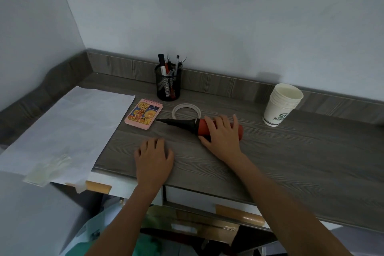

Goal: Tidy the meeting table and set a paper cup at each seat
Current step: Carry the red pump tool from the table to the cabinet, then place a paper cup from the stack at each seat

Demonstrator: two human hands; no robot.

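1. We see a grey wood-grain table (270, 162) set against a pale wall.
2. A big white sheet of paper (68, 129) covers its left end and overhangs the front edge.
3. Our left hand (153, 160) lies flat on the table, fingers spread, holding nothing.
4. Our right hand (223, 137) curls over a red and black pump (187, 123), gripping its red barrel.
5. The stack of paper cups (280, 106) stands upright at the far right, well apart from both hands.
6. A black mesh pen holder (168, 85) stands by the back edge.
7. A pink notepad (143, 114) lies between paper and pump.
8. A tape ring (186, 110) lies just behind the pump.
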